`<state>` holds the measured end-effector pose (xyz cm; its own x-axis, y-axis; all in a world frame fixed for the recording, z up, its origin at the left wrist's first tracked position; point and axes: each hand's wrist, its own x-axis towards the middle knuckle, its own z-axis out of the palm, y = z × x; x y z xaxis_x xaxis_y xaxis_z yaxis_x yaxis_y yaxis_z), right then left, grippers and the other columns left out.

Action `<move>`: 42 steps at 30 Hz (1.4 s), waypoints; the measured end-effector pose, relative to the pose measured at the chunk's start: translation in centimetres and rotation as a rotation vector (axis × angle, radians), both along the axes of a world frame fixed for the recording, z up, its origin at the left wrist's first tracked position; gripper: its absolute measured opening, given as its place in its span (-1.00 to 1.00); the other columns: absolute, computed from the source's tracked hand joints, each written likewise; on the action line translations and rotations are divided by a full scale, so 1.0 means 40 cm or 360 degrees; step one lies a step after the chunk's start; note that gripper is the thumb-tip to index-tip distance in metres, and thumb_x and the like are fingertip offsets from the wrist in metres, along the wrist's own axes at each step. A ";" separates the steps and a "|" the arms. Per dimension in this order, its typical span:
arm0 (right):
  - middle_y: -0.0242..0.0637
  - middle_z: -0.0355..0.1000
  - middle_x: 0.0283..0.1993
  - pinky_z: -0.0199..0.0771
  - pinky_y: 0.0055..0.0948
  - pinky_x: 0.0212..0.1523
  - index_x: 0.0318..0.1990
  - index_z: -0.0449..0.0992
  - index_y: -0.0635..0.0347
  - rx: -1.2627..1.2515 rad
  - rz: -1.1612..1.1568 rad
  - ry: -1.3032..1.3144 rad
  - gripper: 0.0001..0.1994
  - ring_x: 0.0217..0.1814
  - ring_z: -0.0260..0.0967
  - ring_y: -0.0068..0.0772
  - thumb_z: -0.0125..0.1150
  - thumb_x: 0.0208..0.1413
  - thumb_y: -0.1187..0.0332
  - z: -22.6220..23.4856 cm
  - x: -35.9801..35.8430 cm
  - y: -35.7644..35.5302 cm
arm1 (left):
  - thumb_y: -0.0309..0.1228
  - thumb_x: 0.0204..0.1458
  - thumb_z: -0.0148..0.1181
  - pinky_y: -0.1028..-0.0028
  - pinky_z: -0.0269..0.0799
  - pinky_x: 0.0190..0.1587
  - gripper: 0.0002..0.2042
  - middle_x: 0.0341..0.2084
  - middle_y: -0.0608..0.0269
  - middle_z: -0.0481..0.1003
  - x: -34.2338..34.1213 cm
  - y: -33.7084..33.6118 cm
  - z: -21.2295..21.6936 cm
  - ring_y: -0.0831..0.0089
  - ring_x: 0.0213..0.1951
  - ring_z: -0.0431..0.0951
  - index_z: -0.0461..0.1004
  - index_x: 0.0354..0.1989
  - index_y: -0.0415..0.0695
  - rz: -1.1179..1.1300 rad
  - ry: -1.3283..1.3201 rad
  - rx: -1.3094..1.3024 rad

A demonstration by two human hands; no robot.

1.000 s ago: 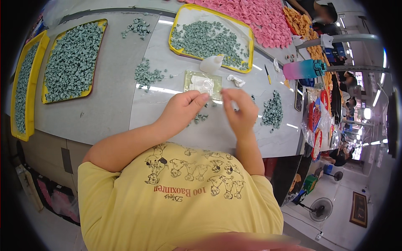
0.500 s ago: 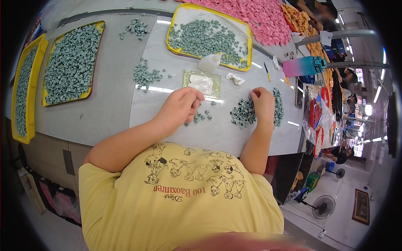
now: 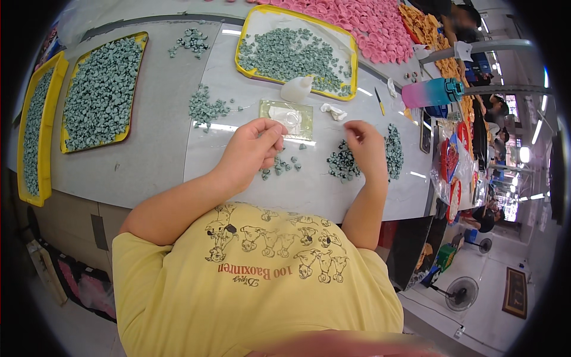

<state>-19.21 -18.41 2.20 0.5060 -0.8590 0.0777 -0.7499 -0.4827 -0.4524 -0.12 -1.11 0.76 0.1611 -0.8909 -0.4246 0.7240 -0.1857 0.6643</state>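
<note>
My left hand (image 3: 248, 153) is closed, thumb and fingertips pinched together beside a flat green packet (image 3: 306, 121) with white tissue on it. Whatever sits in that pinch is too small to make out. Just below it lie a few small green pieces (image 3: 278, 168). My right hand (image 3: 367, 152) hovers over a pile of darker green pieces (image 3: 342, 164), its fingers curled in toward the thumb; I cannot make out anything between them. A second dark pile (image 3: 394, 152) lies to the right of this hand.
Beyond the packet stand a white squeeze bottle (image 3: 296, 89) and a yellow tray (image 3: 238, 56) of green pieces. Crumpled tissue (image 3: 333, 112), a knife (image 3: 380, 102) and a pink-blue bottle (image 3: 432, 93) lie to the right. Another loaded yellow tray (image 3: 141, 59) is at left.
My right hand has shifted left, and its fingers have turned toward my left hand. My left hand has drawn slightly left, still pinched.
</note>
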 end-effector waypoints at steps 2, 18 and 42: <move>-0.25 0.43 -0.34 0.39 -0.48 -0.28 -0.22 0.47 0.25 0.0477 0.0462 -0.0012 -0.76 -0.35 0.39 -0.40 0.17 -0.14 0.54 0.020 0.022 0.047 | -0.39 0.12 -0.03 0.71 0.09 -0.61 -0.86 -0.55 0.40 0.28 -0.002 -0.001 0.009 0.74 -0.62 0.14 0.35 -0.27 -0.20 0.0038 -0.0009 0.0000; -0.20 0.44 -0.32 0.40 -0.45 -0.29 -0.26 0.47 0.25 0.0268 0.0605 0.0257 -0.82 -0.32 0.41 -0.27 0.12 -0.08 0.57 0.070 0.001 0.049 | -0.43 0.11 -0.02 0.68 0.05 -0.62 -0.85 -0.42 0.27 0.37 -0.016 -0.012 0.023 0.74 -0.63 0.10 0.31 -0.25 -0.27 0.0201 -0.0073 -0.0155; -0.34 0.42 -0.35 0.41 -0.52 -0.40 -0.35 0.51 0.17 0.0202 0.1068 -0.0386 -0.80 -0.36 0.40 -0.41 0.23 -0.21 0.61 0.114 0.109 0.140 | -0.36 0.09 0.03 0.68 0.08 -0.64 -0.79 -0.58 0.41 0.34 -0.026 -0.007 0.006 0.73 -0.64 0.17 0.46 -0.23 -0.25 -0.0302 -0.0283 0.0039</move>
<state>-14.84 -12.80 6.76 0.9086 -0.3794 0.1748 -0.1821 -0.7363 -0.6518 -1.16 -1.38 0.98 0.0661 -0.9021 -0.4264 0.5472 -0.3246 0.7715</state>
